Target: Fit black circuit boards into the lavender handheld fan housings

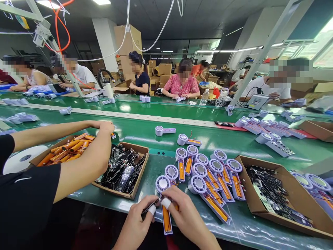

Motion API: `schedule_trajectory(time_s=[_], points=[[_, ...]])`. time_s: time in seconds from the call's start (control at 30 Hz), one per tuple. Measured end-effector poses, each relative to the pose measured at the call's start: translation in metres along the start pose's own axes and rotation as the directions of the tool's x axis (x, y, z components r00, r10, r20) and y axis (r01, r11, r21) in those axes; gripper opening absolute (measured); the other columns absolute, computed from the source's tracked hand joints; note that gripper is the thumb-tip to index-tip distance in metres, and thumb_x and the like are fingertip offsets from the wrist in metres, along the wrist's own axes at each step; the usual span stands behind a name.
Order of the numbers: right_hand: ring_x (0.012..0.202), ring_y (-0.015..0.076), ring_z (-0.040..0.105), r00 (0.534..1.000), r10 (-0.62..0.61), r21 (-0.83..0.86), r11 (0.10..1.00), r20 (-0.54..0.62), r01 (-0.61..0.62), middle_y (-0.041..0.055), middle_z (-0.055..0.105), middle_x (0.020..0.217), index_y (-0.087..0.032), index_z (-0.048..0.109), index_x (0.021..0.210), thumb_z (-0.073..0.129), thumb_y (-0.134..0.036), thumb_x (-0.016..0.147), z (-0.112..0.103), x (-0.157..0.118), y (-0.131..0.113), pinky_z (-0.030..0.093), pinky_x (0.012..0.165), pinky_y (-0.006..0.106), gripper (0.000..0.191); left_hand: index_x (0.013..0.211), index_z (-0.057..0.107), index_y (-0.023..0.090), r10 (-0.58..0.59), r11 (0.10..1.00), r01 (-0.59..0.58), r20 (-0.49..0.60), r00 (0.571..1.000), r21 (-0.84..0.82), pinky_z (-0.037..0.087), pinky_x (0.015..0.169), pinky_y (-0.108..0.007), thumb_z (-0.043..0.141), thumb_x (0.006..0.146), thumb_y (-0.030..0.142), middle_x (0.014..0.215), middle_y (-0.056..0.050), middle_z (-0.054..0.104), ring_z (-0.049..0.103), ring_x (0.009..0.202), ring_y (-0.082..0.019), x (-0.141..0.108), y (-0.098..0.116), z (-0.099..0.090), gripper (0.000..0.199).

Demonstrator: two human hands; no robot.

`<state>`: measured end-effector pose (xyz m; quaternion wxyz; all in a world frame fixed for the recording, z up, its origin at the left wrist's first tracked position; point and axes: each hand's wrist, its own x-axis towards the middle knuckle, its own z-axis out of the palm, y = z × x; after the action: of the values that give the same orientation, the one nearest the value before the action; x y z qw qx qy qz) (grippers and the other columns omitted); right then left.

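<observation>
Low in the head view, my left hand (137, 222) pinches a narrow dark circuit board (151, 206). My right hand (183, 210) is closed above the neck of a lilac handheld fan; what its fingertips pinch is hidden. White coverings wrap both thumbs. That handheld fan (166, 218) has its handle open towards me, showing an orange battery inside, and its round head points away from me. To the right lie several more open fans (208, 177) with orange batteries and thin red wires.
Left stands a cardboard tray (140, 180) of circuit boards; another cardboard tray (286, 173) is at right. A co-worker's arm (85, 159) reaches across a box of orange batteries (73, 149). Beyond runs a green conveyor belt (130, 126) with fans, and several people sit across it.
</observation>
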<state>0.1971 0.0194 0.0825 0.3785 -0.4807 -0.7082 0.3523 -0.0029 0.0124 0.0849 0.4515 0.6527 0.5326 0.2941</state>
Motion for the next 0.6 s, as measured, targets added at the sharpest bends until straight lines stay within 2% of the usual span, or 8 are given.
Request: schedule_trajectory(time_s=[0.1,0.17,0.23,0.33,0.4,0.5,0.6], points=[[0.093,0.0217,0.063,0.990,0.125,-0.048,0.990,-0.067,-0.129,0.0056,0.066,0.104,-0.025,0.061,0.119,0.046,-0.018,0.093,-0.014,-0.013,0.007,0.048,0.083,0.032,0.030,0.117,0.058,0.028,-0.014,0.983,0.024,-0.055,0.998,0.183,0.050,0.089,-0.030,0.044,0.088,0.016,0.107,-0.003,0.074,0.068,0.101,-0.021,-0.004,-0.001,-0.002,0.035],[0.083,0.0227,0.065,0.975,0.219,-0.143,0.965,-0.026,-0.221,0.0059,0.069,0.098,-0.024,0.061,0.120,0.050,-0.019,0.090,-0.019,-0.021,0.006,0.050,0.076,0.033,0.033,0.114,0.057,0.028,-0.005,0.963,0.020,-0.054,0.999,0.270,0.051,0.089,-0.033,0.041,0.088,0.016,0.108,-0.003,0.073,0.068,0.102,-0.022,-0.005,-0.005,-0.001,0.033],[0.083,0.0244,0.066,0.966,0.251,-0.255,0.939,0.055,-0.230,0.0071,0.069,0.102,-0.024,0.061,0.122,0.052,-0.014,0.084,-0.017,-0.026,0.003,0.050,0.074,0.033,0.040,0.112,0.055,0.027,0.016,0.946,0.003,-0.056,0.998,0.325,0.052,0.089,-0.034,0.038,0.088,0.015,0.111,-0.004,0.072,0.068,0.104,-0.022,-0.007,-0.011,0.001,0.031],[0.090,0.0255,0.067,0.968,0.209,-0.368,0.918,0.139,-0.146,0.0077,0.067,0.105,-0.024,0.063,0.114,0.046,-0.005,0.082,-0.007,-0.026,-0.002,0.050,0.074,0.032,0.041,0.121,0.049,0.025,0.060,0.933,-0.028,-0.078,0.995,0.359,0.053,0.090,-0.035,0.035,0.091,0.014,0.116,-0.007,0.070,0.068,0.106,-0.021,-0.008,-0.021,0.007,0.035],[0.088,0.0234,0.066,0.980,0.157,-0.369,0.924,0.124,-0.101,0.0064,0.066,0.099,-0.025,0.065,0.102,0.042,-0.007,0.087,-0.003,-0.022,-0.005,0.049,0.072,0.030,0.033,0.132,0.043,0.024,0.118,0.919,-0.081,-0.073,0.990,0.387,0.051,0.097,-0.036,0.034,0.091,0.013,0.127,-0.008,0.065,0.064,0.115,-0.020,-0.008,-0.024,0.009,0.043],[0.084,0.0202,0.064,0.997,0.071,-0.270,0.961,0.009,-0.066,0.0045,0.064,0.094,-0.025,0.061,0.096,0.038,-0.014,0.093,-0.001,-0.013,-0.011,0.047,0.071,0.028,0.025,0.139,0.041,0.027,0.164,0.891,-0.141,-0.016,0.986,0.431,0.049,0.100,-0.035,0.033,0.088,0.007,0.131,-0.006,0.061,0.060,0.120,-0.019,-0.008,-0.020,0.009,0.056],[0.077,0.0185,0.062,0.992,0.030,-0.139,0.989,-0.121,-0.047,0.0038,0.066,0.089,-0.023,0.060,0.098,0.040,-0.018,0.093,0.004,-0.003,-0.016,0.046,0.068,0.027,0.021,0.135,0.049,0.028,0.102,0.868,-0.105,0.032,0.994,0.486,0.056,0.084,-0.034,0.030,0.086,0.004,0.110,-0.006,0.066,0.069,0.095,-0.020,-0.008,-0.008,0.006,0.058]])
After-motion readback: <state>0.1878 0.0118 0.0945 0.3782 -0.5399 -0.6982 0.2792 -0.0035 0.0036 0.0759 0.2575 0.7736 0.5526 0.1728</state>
